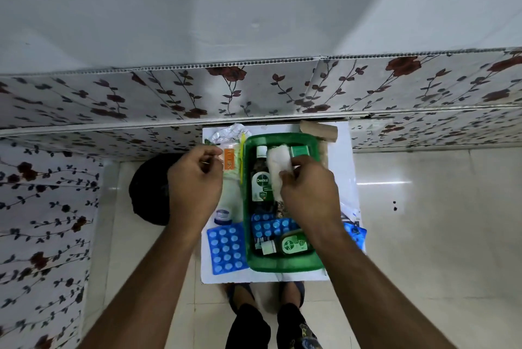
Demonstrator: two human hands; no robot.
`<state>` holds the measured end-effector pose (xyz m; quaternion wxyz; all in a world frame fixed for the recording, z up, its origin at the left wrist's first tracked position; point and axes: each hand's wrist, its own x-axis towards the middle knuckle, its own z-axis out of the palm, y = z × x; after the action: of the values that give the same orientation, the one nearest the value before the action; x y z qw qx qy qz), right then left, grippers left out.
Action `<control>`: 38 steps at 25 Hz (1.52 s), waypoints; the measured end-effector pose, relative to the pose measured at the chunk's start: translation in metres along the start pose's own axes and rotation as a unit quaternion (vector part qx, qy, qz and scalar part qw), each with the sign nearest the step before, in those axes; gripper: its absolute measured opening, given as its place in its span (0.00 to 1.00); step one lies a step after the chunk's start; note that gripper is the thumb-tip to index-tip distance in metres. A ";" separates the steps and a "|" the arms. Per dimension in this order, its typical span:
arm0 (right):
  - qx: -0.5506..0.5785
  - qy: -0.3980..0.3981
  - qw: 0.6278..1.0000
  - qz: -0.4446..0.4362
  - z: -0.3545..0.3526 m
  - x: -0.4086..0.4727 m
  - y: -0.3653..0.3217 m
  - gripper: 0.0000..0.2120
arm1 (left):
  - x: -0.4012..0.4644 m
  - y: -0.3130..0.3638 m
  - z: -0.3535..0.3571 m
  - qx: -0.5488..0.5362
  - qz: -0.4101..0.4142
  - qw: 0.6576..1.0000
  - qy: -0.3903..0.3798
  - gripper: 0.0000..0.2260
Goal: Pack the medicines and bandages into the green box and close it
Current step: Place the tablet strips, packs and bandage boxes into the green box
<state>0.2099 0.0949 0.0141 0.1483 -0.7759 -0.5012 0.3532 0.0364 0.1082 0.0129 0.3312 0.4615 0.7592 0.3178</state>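
The packing is judged to be partly done. Furthest left on the white surface (343, 168), a blue blister sheet (225, 248) is seen lying outside the box, its long axis running away from the person, and beyond it a small capped jar (222, 216) and an orange packet (229, 159) are also left out. The left hand (195, 182) is held over these items with its fingers (210, 157) curled narrow; whether anything is pinched in them cannot be told. The green box (282, 264) is placed at the middle of the surface, lidless, its long axis also pointing away from the person. Inside it a large bottle (261, 179) is laid lengthwise with its white cap toward the far wall, two blister strips (272, 227) are laid crosswise, and a small bottle (291, 245) is laid at the near end with its cap to the left. A white bandage roll (278, 170) is held by the right hand (309, 193), fingers closed on it, lengthwise beside the large bottle. A brown roll (324, 131) and blue packets (355, 233) remain outside on the right. No lid is clearly made out, so closing is not yet done.
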 end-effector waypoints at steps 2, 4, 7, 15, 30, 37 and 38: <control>-0.085 -0.007 0.996 -0.038 0.017 0.011 -0.004 0.12 | 0.002 -0.018 -0.003 0.017 0.000 1.000 0.001 0.07; -0.165 -0.004 0.983 -0.082 0.027 0.014 -0.006 0.14 | 0.001 -0.032 -0.005 0.023 0.007 1.000 0.001 0.08; -0.231 0.030 0.966 -0.112 0.032 0.006 -0.005 0.18 | -0.004 -0.044 -0.007 0.022 0.010 1.000 -0.012 0.08; -0.200 0.008 0.973 -0.113 0.035 0.001 0.001 0.17 | -0.011 -0.062 -0.013 0.036 0.001 0.998 -0.054 0.08; -0.208 -0.009 0.978 -0.027 -0.020 0.006 0.135 0.18 | -0.026 -0.100 0.002 0.274 0.126 0.924 -0.237 0.20; -0.190 0.013 0.981 -0.047 -0.025 0.006 0.129 0.12 | -0.059 -0.033 -0.032 0.199 0.161 0.960 -0.112 0.15; -0.188 0.030 0.981 -0.045 -0.028 0.004 0.128 0.11 | -0.069 -0.018 -0.031 0.199 0.193 0.951 -0.139 0.14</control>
<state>0.3166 0.0440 -0.0420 0.0303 -0.7767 -0.5888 0.2219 0.0272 0.0328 0.0310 0.2669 0.6956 0.6498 0.1507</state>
